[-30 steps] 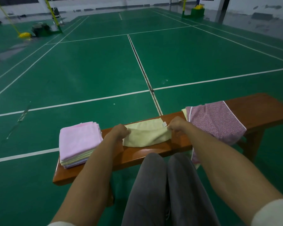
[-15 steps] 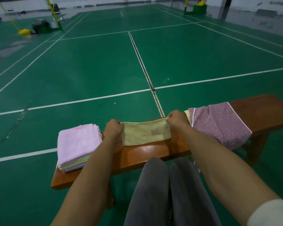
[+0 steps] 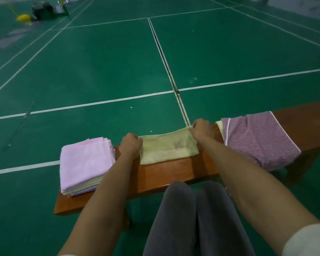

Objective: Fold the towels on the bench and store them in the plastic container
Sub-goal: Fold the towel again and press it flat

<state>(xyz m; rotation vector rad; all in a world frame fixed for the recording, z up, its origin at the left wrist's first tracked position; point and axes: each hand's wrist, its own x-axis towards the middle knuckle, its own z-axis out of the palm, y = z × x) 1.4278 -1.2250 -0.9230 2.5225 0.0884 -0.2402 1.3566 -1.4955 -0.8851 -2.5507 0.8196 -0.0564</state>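
Two hands pinch the yellow towel (image 3: 167, 147) on the counter (image 3: 174, 174), the left hand (image 3: 130, 145) curled tight on its left end and the right hand (image 3: 201, 129) on its far right corner, beside the pink stack (image 3: 85, 163).

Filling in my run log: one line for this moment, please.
left hand grips yellow towel | right hand grips it | mid-fold on bench
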